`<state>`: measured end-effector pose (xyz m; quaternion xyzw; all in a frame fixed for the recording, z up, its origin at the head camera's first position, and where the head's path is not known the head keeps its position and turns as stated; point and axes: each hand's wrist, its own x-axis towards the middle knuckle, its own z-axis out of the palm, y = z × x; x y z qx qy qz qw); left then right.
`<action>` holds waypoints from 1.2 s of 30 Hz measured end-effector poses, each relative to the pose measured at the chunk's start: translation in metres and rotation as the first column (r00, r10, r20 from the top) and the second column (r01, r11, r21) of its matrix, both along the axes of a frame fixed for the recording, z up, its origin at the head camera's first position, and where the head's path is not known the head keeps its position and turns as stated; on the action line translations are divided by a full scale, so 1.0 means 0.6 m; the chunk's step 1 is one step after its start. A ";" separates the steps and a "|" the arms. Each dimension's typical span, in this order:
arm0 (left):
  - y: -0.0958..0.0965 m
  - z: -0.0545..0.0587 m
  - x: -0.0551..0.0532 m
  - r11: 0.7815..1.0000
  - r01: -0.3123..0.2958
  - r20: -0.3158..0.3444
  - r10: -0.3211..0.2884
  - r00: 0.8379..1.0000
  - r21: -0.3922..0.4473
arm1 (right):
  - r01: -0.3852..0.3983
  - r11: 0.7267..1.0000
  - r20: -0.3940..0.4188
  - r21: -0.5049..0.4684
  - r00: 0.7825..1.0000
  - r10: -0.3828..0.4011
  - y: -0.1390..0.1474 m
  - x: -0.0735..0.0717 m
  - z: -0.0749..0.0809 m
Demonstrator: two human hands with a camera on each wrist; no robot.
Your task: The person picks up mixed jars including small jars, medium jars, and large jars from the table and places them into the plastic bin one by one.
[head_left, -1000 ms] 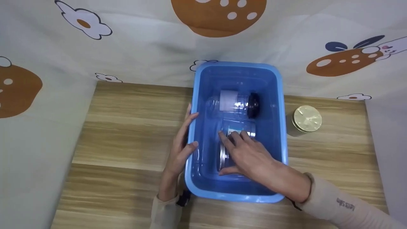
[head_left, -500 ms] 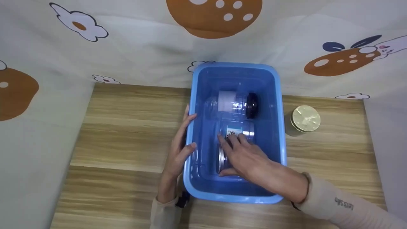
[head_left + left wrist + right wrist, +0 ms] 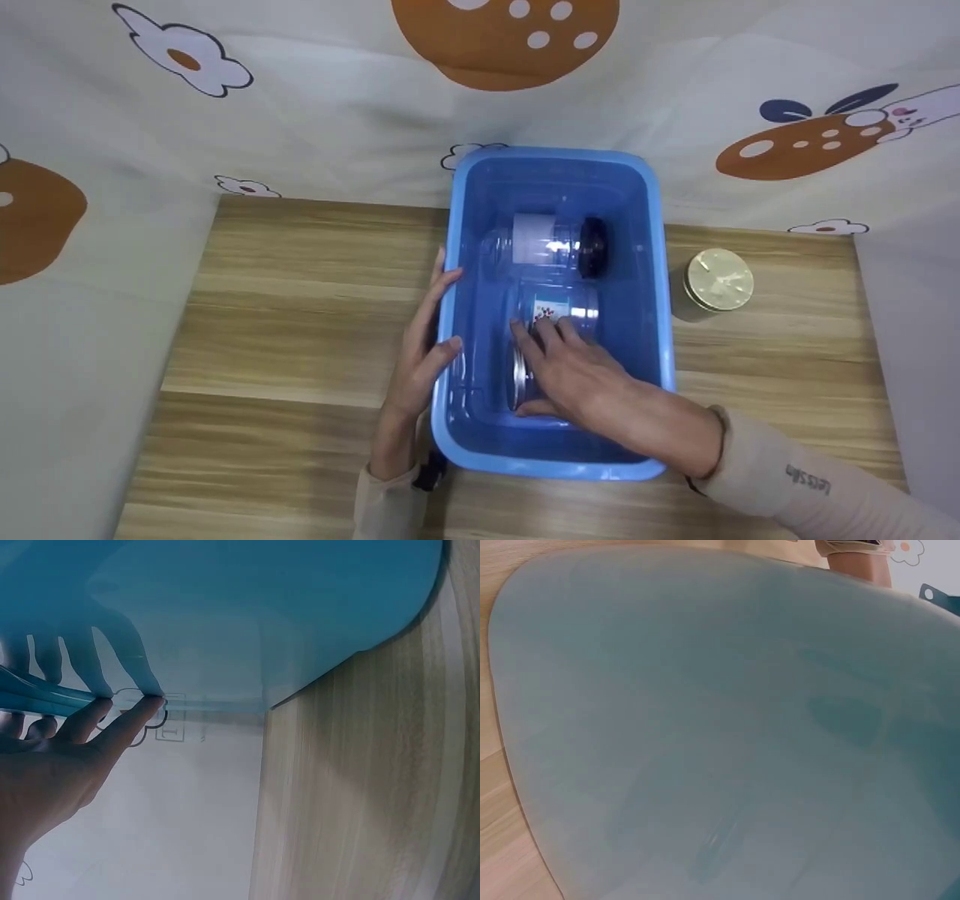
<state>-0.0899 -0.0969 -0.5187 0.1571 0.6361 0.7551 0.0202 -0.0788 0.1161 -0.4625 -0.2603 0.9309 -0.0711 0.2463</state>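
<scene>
A blue plastic tub [image 3: 442,409] stands on the table with clear jars lying on their sides in it. My left hand [image 3: 416,360] rests against the tub's left rim, thumb and fingertips at the edge; in the left wrist view its fingers look fairly straight. Inside the tub, my right hand [image 3: 574,371] grips the nearest jar, whose silver lid [image 3: 519,375] faces left; the hand covers most of its body. Behind it lies a jar with a printed label [image 3: 551,306], partly hidden by the fingers. Farthest back is a jar with a dark lid [image 3: 593,247]. The tub's wall hides the right hand in the right wrist view.
A can with a pale gold lid [image 3: 718,280] stands upright on the wooden table [image 3: 300,300], right of the tub. A patterned cloth [image 3: 337,112] hangs behind the tub and along both sides of the table.
The view shifts slightly. My right hand stays around the nearest jar, its fingers a little lower, so more of the printed label shows. The left hand keeps its place on the rim.
</scene>
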 end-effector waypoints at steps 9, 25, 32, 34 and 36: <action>-0.003 0.000 0.001 1.000 -0.017 -0.013 0.016 1.000 -0.013 | -0.024 1.000 -0.064 0.006 0.998 0.024 -0.003 0.000 -0.003; -0.003 -0.002 -0.004 1.000 -0.008 -0.048 0.007 0.999 -0.030 | -0.047 0.998 -0.067 0.043 0.997 0.050 0.001 0.001 -0.002; -0.004 -0.002 -0.004 0.999 -0.018 -0.061 0.015 0.998 -0.049 | -0.055 0.998 -0.103 0.022 0.993 0.057 0.001 0.001 -0.003; -0.003 -0.002 -0.004 0.999 -0.022 -0.062 0.019 0.998 -0.050 | -0.055 0.998 -0.103 0.011 0.993 0.056 0.001 0.000 -0.003; -0.002 -0.004 -0.005 0.999 -0.022 -0.061 0.020 0.998 -0.042 | -0.057 0.998 -0.103 -0.004 0.993 0.056 0.003 -0.002 -0.002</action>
